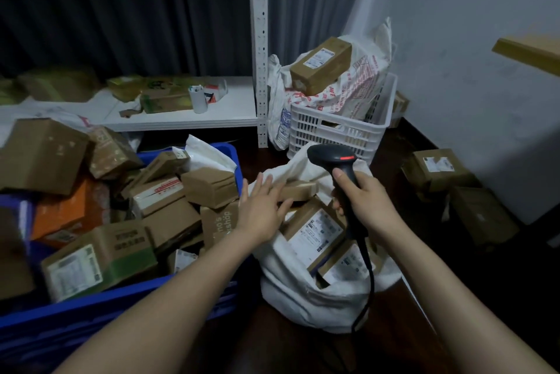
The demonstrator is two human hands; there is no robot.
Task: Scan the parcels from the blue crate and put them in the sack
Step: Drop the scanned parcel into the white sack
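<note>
Left hand (263,210) on parcel (300,190) in sack (291,291) — scanner (335,157) in right hand (363,201)

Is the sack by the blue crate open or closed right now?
Open. The white sack gapes upward, parcels showing inside; the left hand rests on one, the right hand holds the scanner.

Dark floor (288,352) under blue crate (121,304), white sack (291,291), white basket (333,128) and loose cardboard boxes (436,167).

White shelving (260,40) fronts dark curtains (121,19) over dark floor (409,328).
</note>
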